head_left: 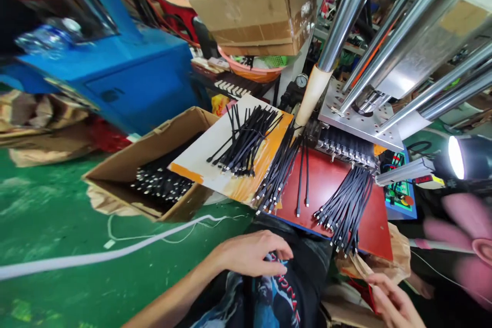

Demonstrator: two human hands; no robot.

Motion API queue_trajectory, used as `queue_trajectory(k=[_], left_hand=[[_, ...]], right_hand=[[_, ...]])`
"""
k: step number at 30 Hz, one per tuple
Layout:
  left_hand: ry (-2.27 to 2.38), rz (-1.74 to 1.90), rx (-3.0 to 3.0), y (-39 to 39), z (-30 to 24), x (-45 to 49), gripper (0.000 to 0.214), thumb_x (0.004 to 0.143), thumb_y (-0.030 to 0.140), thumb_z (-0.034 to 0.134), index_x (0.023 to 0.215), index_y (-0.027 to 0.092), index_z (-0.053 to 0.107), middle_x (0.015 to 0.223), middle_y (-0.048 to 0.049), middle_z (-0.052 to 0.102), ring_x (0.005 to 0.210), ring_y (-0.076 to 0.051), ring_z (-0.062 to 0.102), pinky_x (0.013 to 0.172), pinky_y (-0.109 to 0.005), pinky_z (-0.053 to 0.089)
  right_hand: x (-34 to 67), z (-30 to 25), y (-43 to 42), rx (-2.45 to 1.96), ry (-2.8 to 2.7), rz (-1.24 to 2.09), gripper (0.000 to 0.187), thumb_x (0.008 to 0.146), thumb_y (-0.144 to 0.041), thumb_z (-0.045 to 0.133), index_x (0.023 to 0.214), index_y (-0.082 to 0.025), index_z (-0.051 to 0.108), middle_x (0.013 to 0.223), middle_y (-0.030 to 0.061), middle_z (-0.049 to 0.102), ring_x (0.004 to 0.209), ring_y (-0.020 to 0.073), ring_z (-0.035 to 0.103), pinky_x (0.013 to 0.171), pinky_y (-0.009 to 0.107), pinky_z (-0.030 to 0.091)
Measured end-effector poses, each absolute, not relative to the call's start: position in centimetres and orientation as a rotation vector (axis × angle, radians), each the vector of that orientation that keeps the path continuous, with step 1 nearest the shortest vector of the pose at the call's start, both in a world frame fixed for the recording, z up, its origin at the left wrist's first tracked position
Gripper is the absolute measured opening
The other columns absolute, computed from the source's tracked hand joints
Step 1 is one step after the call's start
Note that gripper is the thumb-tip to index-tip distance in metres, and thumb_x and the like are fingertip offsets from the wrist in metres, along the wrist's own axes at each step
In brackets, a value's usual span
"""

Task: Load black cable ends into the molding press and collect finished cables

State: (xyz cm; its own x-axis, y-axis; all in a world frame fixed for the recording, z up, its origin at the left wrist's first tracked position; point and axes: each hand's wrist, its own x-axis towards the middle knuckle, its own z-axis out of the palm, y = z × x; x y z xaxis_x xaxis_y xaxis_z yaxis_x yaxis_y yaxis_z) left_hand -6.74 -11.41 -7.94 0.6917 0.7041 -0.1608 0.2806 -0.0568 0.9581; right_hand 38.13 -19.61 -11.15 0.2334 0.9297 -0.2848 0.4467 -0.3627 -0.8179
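Note:
My left hand hovers above my lap with its fingers loosely curled and apart, nothing in them. Down at the right, my right hand pinches a slim tan tool that looks like tweezers, its tip close to the ends of the black cables. That fan of black cables lies on the red board, its far ends running under the press. Two single cables lie left of it. Another bunch of cables rests along the board's left edge.
More tied cables lie on a white and orange sheet. A cardboard box with many cables stands left of it. The press plate overhangs the board. A lamp and a spinning pink fan are at right.

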Motion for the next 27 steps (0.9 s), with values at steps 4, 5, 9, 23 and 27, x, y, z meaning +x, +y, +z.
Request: queue_trajectory(k=[4, 5, 9, 23, 27], left_hand=[[0.756, 0.522, 1.83, -8.0, -2.4, -4.8, 0.03, 0.102, 0.031, 0.061, 0.126, 0.024, 0.076, 0.123, -0.0054, 0.079, 0.114, -0.023, 0.074, 0.105, -0.032, 0.053], [0.789, 0.57, 1.872, -7.0, -2.1, -3.8, 0.031, 0.103, 0.032, 0.059, 0.128, 0.023, 0.075, 0.126, -0.0059, 0.078, 0.117, -0.023, 0.073, 0.108, -0.034, 0.052], [0.851, 0.591, 2.07, -4.0, -4.5, -0.3, 0.054, 0.101, 0.039, 0.065, 0.152, 0.02, 0.058, 0.158, -0.0129, 0.058, 0.149, -0.028, 0.053, 0.126, -0.043, 0.04], [1.233, 0.34, 2.428, -4.8, -8.3, -2.0, 0.063, 0.105, 0.053, 0.051, 0.159, 0.021, 0.046, 0.164, -0.0158, 0.051, 0.156, -0.033, 0.044, 0.133, -0.056, 0.029], [1.093, 0.5, 2.41, -3.4, -8.7, 1.3, 0.063, 0.104, 0.055, 0.051, 0.157, 0.02, 0.047, 0.163, -0.0158, 0.051, 0.155, -0.031, 0.045, 0.132, -0.052, 0.032]], right_hand=[[37.9, -8.5, -15.4, -1.666, -1.123, 1.042, 0.043, 0.078, -0.064, 0.082, 0.097, -0.026, 0.078, 0.052, -0.0042, 0.043, 0.042, 0.0145, 0.044, 0.043, 0.027, 0.036], [37.3, -8.5, -13.4, -1.636, -1.102, 0.958, 0.043, 0.082, -0.062, 0.08, 0.101, -0.024, 0.075, 0.055, -0.0044, 0.046, 0.045, 0.013, 0.043, 0.043, 0.025, 0.034], [34.9, -10.0, -5.7, -1.578, -1.127, 0.691, 0.048, 0.09, -0.065, 0.066, 0.104, -0.018, 0.067, 0.065, -0.0036, 0.054, 0.051, 0.0117, 0.046, 0.047, 0.024, 0.036], [32.6, -11.6, -5.0, -1.618, -1.144, 0.413, 0.037, 0.099, -0.049, 0.057, 0.101, -0.017, 0.075, 0.085, 0.0038, 0.072, 0.078, 0.0179, 0.065, 0.077, 0.03, 0.051], [31.0, -13.6, -11.4, -1.758, -1.062, 0.332, 0.038, 0.104, -0.05, 0.052, 0.113, -0.02, 0.075, 0.088, 0.0024, 0.074, 0.077, 0.017, 0.067, 0.078, 0.029, 0.053]])
